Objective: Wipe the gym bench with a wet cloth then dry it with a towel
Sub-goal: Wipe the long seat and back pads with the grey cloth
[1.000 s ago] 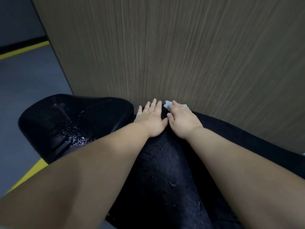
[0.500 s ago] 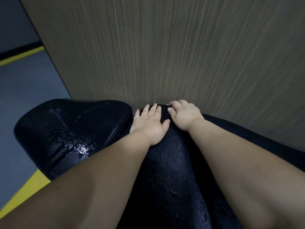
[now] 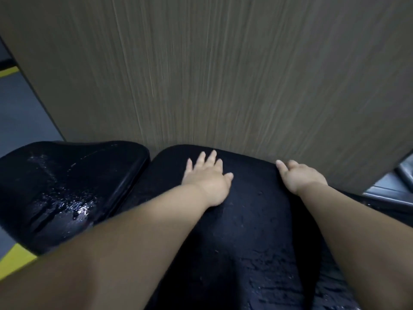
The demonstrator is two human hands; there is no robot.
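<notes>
- Seemingly mid wet-wipe: left hand lies flat, fingers spread, near the gym bench far edge.
- Right hand at far right edge; grip unclear, cloth unseen.
- Next: towel for the droplets.

A wood-grain wall panel with vertical streaks stands directly beyond the fingertips of the left hand and fills the upper view. Left of those fingertips lies grey floor marked with two yellow lines, one far, one near. Right of the right hand, a grey structure shows past the panel edge; lighting is dim.
</notes>
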